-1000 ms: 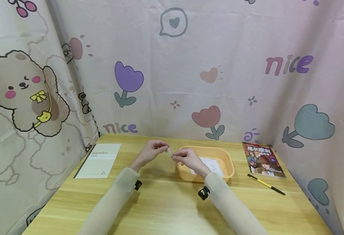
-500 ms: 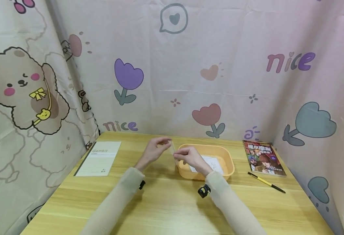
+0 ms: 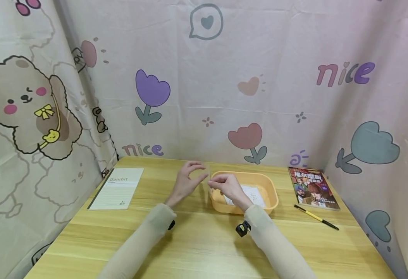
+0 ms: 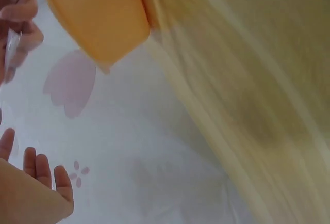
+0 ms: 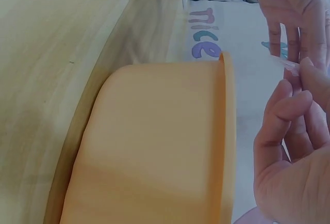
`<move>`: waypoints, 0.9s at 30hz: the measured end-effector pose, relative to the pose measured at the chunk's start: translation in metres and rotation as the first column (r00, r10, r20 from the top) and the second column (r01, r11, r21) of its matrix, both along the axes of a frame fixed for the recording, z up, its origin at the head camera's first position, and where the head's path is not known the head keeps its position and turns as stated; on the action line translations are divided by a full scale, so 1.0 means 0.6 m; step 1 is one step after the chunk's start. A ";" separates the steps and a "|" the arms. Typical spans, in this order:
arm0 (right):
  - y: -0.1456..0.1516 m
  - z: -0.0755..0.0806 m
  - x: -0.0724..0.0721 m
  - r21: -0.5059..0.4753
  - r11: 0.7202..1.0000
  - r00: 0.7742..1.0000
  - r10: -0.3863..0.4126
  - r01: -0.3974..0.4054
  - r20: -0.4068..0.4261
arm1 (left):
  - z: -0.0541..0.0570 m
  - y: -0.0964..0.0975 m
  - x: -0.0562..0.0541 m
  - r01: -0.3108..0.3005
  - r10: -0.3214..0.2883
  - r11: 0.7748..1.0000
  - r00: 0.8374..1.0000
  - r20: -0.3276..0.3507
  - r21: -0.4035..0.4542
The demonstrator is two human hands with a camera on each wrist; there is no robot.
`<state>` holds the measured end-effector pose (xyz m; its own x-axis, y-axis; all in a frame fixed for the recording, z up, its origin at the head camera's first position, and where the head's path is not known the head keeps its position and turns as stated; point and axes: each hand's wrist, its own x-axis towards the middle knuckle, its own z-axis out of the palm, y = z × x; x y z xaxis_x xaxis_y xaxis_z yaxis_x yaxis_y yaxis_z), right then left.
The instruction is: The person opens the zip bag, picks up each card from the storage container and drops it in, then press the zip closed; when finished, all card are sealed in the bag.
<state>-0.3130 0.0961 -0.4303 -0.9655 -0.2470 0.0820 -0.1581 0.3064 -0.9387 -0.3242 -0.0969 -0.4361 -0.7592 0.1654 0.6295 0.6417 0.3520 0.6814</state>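
Observation:
My right hand (image 3: 229, 187) pinches a thin, clear plastic piece (image 5: 289, 66) between thumb and fingertips, over the near-left rim of an orange plastic basin (image 3: 272, 197). The same clear piece shows as a glossy sliver (image 4: 12, 46) in the left wrist view; its exact kind is too small to tell. My left hand (image 3: 187, 183) is just left of it, thumb and fingers spread apart and holding nothing. In the right wrist view the left hand (image 5: 296, 15) has its fingers extended behind the right hand. Inside the basin lies a white sheet (image 3: 254, 197) with faint marks.
A pale notebook (image 3: 120, 190) marked "Gambit" lies at the table's left. On the right are a colourful comic-style magazine (image 3: 313, 190) and a yellow-and-black pen (image 3: 316, 217). A printed curtain (image 3: 197, 77) hangs behind the wooden table (image 3: 197, 244).
My left hand has let go of the clear piece and spread its fingers, after both hands held it. The right hand has shifted slightly right with the piece still pinched.

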 end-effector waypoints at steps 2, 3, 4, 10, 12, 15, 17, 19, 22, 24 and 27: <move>-0.001 0.001 0.000 0.002 1.000 1.000 -0.017 0.017 -0.006 | -0.001 0.004 0.004 -0.004 0.003 1.000 1.000 0.021 0.003; -0.002 0.002 0.000 0.003 1.000 1.000 -0.023 0.023 -0.009 | -0.001 0.007 0.006 0.000 0.000 1.000 0.999 0.036 0.005; -0.003 0.002 0.000 0.002 1.000 0.999 -0.030 0.030 -0.010 | -0.001 0.009 0.007 0.006 -0.006 1.000 0.999 0.053 0.003; -0.012 0.003 0.001 -0.032 0.998 0.999 -0.049 0.049 -0.010 | 0.001 0.020 0.014 0.033 -0.031 0.999 0.989 0.146 -0.010; -0.014 0.003 0.000 -0.042 0.998 0.999 -0.049 0.049 -0.016 | 0.003 0.023 0.016 0.041 -0.040 0.999 0.986 0.160 -0.005; -0.015 0.002 0.000 -0.066 0.997 0.999 -0.041 0.039 -0.021 | 0.006 0.027 0.018 0.056 -0.056 0.998 0.986 0.160 0.001; -0.015 0.001 0.000 -0.091 0.995 0.999 -0.037 0.035 -0.017 | 0.008 0.029 0.018 0.062 -0.060 0.998 0.987 0.151 -0.007; -0.014 0.000 -0.001 -0.120 0.992 0.999 -0.034 0.033 -0.007 | 0.008 0.029 0.017 0.070 -0.068 0.997 0.986 0.154 -0.009; -0.012 0.000 0.000 -0.166 0.985 0.999 -0.032 0.033 0.012 | 0.010 0.029 0.016 0.099 -0.103 0.995 0.974 0.200 0.029; -0.010 0.000 0.000 -0.189 0.981 0.999 -0.031 0.035 0.022 | 0.011 0.029 0.015 0.116 -0.127 0.991 0.964 0.233 0.059; -0.008 0.003 0.002 -0.209 0.977 0.999 -0.030 0.033 0.018 | 0.012 0.028 0.014 0.115 -0.130 0.991 0.958 0.257 0.070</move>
<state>-0.3121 0.0910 -0.4286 -0.9740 -0.1953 0.1146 -0.1374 0.1076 -0.9847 -0.3160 -0.0801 -0.4286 -0.8739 0.2388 0.4234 0.4756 0.2403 0.8462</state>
